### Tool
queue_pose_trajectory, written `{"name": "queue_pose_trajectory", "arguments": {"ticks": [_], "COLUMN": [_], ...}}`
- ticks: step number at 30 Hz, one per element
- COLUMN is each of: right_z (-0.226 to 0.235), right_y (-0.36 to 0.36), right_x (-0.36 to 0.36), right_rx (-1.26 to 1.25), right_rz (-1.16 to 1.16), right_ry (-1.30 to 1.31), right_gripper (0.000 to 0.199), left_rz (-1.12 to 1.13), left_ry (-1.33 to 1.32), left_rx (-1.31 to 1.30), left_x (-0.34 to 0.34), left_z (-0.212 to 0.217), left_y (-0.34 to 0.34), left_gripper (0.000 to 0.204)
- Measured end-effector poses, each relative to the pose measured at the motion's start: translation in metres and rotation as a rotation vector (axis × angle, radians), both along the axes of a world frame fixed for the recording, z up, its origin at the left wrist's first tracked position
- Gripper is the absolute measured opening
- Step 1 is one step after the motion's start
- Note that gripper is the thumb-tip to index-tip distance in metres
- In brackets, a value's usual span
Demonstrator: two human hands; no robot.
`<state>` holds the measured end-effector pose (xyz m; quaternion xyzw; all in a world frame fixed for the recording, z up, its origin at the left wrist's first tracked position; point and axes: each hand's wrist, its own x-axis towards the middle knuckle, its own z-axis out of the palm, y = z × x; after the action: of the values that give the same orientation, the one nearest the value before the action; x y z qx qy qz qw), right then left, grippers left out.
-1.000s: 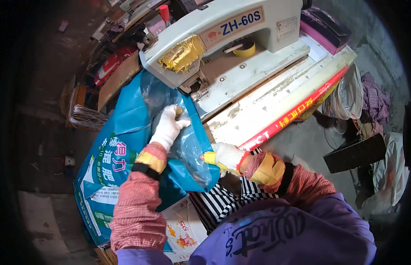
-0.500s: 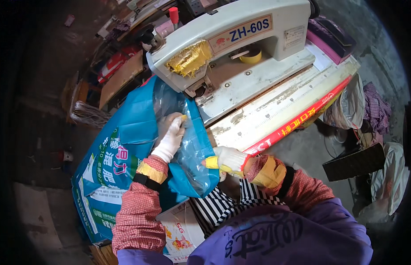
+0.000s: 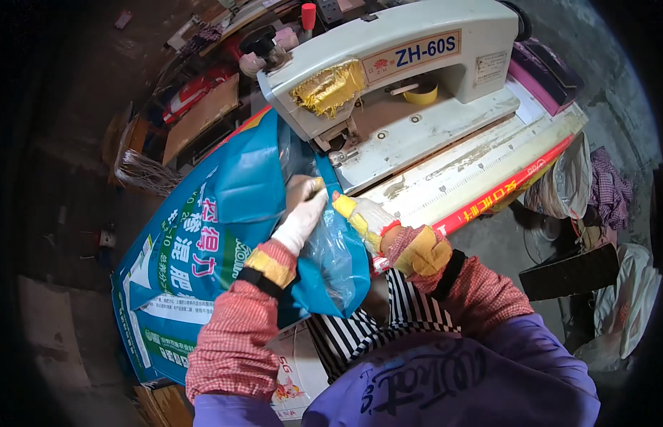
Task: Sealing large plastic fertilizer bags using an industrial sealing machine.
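A large blue woven sack with printed panels lies to the left, its mouth against the sewing machine. A clear plastic liner shows inside the mouth. My left hand, in a white glove, reaches into the mouth with its fingers bent together against the liner. At the sack's right edge, my right hand, gloved in white with yellow fingertips, has its thumb and fingers closed on the rim. The machine's needle area stands just beyond both hands; the undersides of the fingers are hidden.
A roll of yellow tape sits under the machine's arm. The worktable has a red front strip. At right are a purple box, plastic bags and a dark board. Wooden boards stand at far left.
My right hand has moved up and left along the sack's rim, closer to the machine. My left hand has shifted right with the sack's mouth. The view has tilted slightly.
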<state>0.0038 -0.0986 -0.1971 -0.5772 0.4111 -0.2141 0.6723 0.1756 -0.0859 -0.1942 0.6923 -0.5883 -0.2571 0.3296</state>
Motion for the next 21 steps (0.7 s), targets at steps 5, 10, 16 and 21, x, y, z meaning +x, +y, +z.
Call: {"name": "queue_pose_trajectory", "arguments": {"ticks": [5, 10, 16, 21], "right_z": [-0.008, -0.010, 0.022, 0.033], "right_y": [-0.009, -0.018, -0.010, -0.010], "right_x": [0.015, 0.020, -0.013, -0.024], "right_rx": [0.453, 0.424, -0.160, 0.032], "right_rz": [-0.173, -0.178, 0.270, 0.293], "right_ry": [-0.310, -0.148, 0.410, 0.330], "right_gripper": [0.068, 0.056, 0.048, 0.045], "left_rz": [-0.219, -0.441, -0.874, -1.025], "left_ry": [-0.246, -0.458, -0.302, -0.484], "left_rx": [-0.166, -0.038, 0.442, 0.828], "left_x": [-0.002, -0.012, -0.022, -0.052], "left_z": [0.015, 0.042, 0.104, 0.148], "left_y": [0.034, 0.050, 0.078, 0.079], "left_gripper": [0.012, 0.010, 0.045, 0.088]}}
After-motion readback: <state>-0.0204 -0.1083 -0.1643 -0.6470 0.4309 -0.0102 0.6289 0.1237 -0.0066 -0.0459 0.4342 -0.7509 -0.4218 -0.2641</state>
